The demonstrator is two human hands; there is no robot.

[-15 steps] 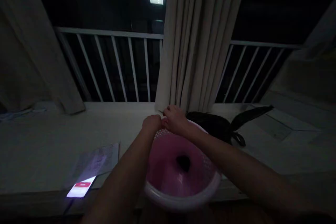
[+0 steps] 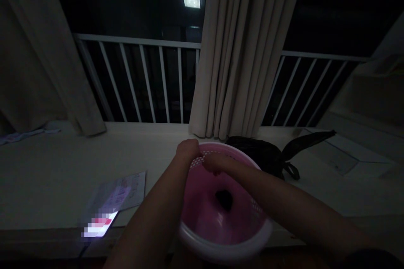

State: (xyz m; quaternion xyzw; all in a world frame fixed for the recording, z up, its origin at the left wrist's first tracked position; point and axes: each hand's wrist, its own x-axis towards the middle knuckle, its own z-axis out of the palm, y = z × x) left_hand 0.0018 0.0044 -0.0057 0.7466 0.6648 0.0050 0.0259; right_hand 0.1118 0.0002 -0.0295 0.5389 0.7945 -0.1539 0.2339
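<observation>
A round pink plastic basket (image 2: 221, 250) with a perforated wall sits on the pale ledge in front of me. A small dark object (image 2: 224, 199) lies at its bottom. My left hand (image 2: 187, 150) is closed at the basket's far rim, curled over its edge. My right hand (image 2: 213, 162) reaches inside the basket near the far wall, fingers bent downward and pinched; something small and reddish shows under the fingertips, too dim to name.
A lit phone (image 2: 98, 225) lies on papers (image 2: 121, 195) at the lower left. A black bag (image 2: 261, 153) with a strap rests behind the basket. A beige curtain (image 2: 243, 50) hangs ahead, before a white railing (image 2: 139, 42) and darkness.
My right hand has dropped from the basket's far rim down into the basket. The left hand stays at the rim. The view shifted slightly.
</observation>
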